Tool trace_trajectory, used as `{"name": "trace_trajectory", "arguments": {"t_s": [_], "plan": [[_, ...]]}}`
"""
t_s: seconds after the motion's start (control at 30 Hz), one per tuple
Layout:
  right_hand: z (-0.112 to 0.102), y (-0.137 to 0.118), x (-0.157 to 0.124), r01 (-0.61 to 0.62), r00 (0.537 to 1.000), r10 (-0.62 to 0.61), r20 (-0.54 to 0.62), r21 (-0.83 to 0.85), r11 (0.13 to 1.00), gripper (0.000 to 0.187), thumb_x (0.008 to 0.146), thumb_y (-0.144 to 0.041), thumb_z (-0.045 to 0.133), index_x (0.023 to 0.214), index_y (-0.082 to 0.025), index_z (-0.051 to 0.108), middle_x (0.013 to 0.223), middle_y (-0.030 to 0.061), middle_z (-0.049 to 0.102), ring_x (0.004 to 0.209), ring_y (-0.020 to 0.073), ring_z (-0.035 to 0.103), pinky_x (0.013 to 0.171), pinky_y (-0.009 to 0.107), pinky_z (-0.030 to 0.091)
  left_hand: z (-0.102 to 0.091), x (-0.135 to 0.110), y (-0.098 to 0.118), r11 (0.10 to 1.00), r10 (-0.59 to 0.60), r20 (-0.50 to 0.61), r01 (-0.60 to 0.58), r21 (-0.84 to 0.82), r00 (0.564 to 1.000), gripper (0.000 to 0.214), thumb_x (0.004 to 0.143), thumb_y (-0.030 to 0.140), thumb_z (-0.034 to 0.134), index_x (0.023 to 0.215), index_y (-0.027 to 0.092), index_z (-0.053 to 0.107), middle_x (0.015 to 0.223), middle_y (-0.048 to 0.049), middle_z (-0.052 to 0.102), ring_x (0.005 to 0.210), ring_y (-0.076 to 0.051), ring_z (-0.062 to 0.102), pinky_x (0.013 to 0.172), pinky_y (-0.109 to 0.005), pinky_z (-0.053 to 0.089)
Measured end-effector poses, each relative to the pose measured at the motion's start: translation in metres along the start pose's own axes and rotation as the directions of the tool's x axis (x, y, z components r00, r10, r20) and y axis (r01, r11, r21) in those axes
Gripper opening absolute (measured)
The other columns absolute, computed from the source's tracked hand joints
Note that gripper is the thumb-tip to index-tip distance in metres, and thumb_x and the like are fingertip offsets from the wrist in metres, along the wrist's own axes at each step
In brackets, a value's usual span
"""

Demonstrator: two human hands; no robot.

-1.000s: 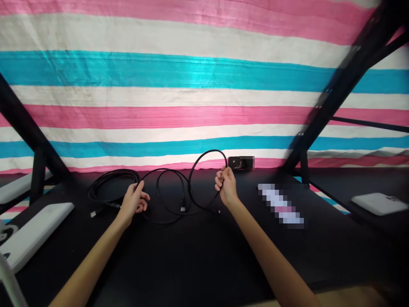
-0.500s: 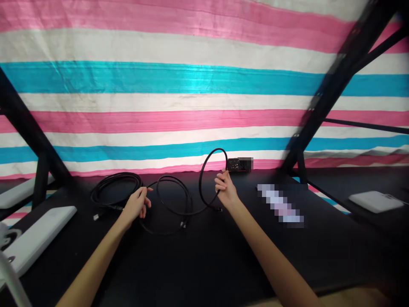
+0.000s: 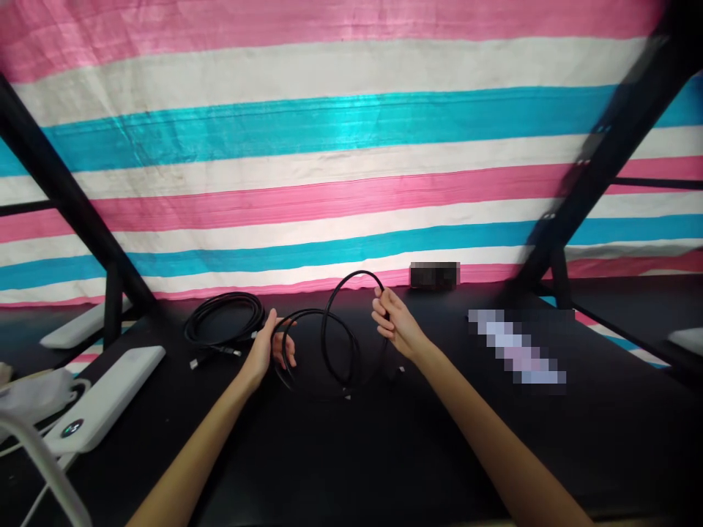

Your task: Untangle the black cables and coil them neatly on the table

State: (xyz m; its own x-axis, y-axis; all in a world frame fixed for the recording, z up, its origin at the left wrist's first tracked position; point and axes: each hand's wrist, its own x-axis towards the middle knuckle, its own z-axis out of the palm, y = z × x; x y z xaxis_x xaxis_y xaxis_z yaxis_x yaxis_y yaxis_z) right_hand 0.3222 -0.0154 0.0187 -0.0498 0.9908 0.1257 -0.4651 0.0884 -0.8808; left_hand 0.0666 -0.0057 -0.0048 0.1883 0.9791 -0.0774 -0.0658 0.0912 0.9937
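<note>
A thin black cable [image 3: 325,344] with small plugs lies in loose loops in front of me, one loop raised off the black table. My right hand [image 3: 400,322] is closed on this cable at the right side of the raised loop. At the loops' left edge is my left hand [image 3: 269,353], thumb and fingers apart in a cupped shape; it may touch the cable. Just left of that hand rests a second black cable [image 3: 222,322], wound in a neat coil with its plugs at the front.
A white power bank [image 3: 118,399] with a lit display lies left, beside a white adapter [image 3: 38,395] and a curved white bar [image 3: 47,457]. A dark box [image 3: 433,276] stands at the back; a blurred pale item [image 3: 516,348] lies right. Black frame posts [image 3: 598,161] flank a striped sheet.
My left hand has moved right, from beside the coiled cable to the loose loops, and its fingers have spread. The loops are drawn closer together. The camera view has shifted left.
</note>
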Motion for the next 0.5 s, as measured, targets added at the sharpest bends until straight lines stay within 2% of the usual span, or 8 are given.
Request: {"name": "trace_trajectory", "arguments": {"t_s": [0.1, 0.2, 0.3, 0.4, 0.5], "plan": [[0.0, 0.005, 0.0, 0.009, 1.0, -0.006, 0.029, -0.133, 0.991, 0.029, 0.077, -0.048, 0.058, 0.086, -0.022, 0.05, 0.057, -0.0099, 0.039, 0.034, 0.0013, 0.024, 0.027, 0.01, 0.024, 0.004, -0.003, 0.001, 1.0, -0.005, 0.002, 0.005, -0.031, 1.0, 0.066, 0.076, 0.069, 0.036, 0.103, 0.012, 0.056, 0.049, -0.0013, 0.059, 0.041, -0.018, 0.059, 0.037, -0.022, 0.038], [0.001, 0.013, 0.001, 0.02, 0.998, 0.001, 0.065, -0.316, 0.949, 0.03, 0.078, -0.049, 0.056, 0.086, -0.02, 0.054, 0.059, -0.0073, 0.045, 0.036, 0.0039, 0.04, 0.028, 0.014, 0.036, 0.01, -0.006, 0.0, 0.999, 0.036, 0.018, -0.036, -0.027, 0.999, 0.064, 0.076, 0.067, 0.039, 0.104, 0.011, 0.054, 0.052, -0.0014, 0.06, 0.044, -0.018, 0.06, 0.041, -0.023, 0.041], [0.006, 0.022, -0.001, 0.048, 0.996, -0.013, 0.086, -0.423, 0.905, 0.03, 0.078, -0.047, 0.055, 0.089, -0.019, 0.06, 0.065, -0.0033, 0.051, 0.046, 0.0082, 0.054, 0.035, 0.018, 0.046, 0.016, -0.01, -0.002, 0.994, 0.105, 0.068, -0.106, 0.009, 0.992, 0.062, 0.076, 0.065, 0.044, 0.107, 0.012, 0.052, 0.056, -0.0017, 0.061, 0.048, -0.018, 0.061, 0.045, -0.024, 0.043], [0.012, 0.03, -0.005, 0.123, 0.988, -0.064, 0.138, -0.481, 0.868, 0.03, 0.082, -0.042, 0.052, 0.095, -0.017, 0.063, 0.064, -0.0019, 0.054, 0.049, 0.0088, 0.057, 0.04, 0.019, 0.049, 0.022, -0.015, -0.004, 0.988, 0.145, 0.152, -0.151, 0.034, 0.978, 0.061, 0.076, 0.062, 0.049, 0.113, 0.013, 0.049, 0.059, -0.0025, 0.062, 0.051, -0.018, 0.062, 0.047, -0.024, 0.043], [0.013, 0.034, -0.008, 0.173, 0.979, -0.087, 0.183, -0.528, 0.832, 0.033, 0.084, -0.041, 0.049, 0.103, -0.017, 0.063, 0.064, -0.0015, 0.056, 0.046, 0.0089, 0.057, 0.039, 0.019, 0.047, 0.026, -0.02, -0.004, 0.988, 0.151, 0.233, -0.156, 0.002, 0.961, 0.064, 0.077, 0.059, 0.05, 0.12, 0.013, 0.045, 0.059, -0.0023, 0.061, 0.052, -0.019, 0.063, 0.048, -0.025, 0.043]]}}
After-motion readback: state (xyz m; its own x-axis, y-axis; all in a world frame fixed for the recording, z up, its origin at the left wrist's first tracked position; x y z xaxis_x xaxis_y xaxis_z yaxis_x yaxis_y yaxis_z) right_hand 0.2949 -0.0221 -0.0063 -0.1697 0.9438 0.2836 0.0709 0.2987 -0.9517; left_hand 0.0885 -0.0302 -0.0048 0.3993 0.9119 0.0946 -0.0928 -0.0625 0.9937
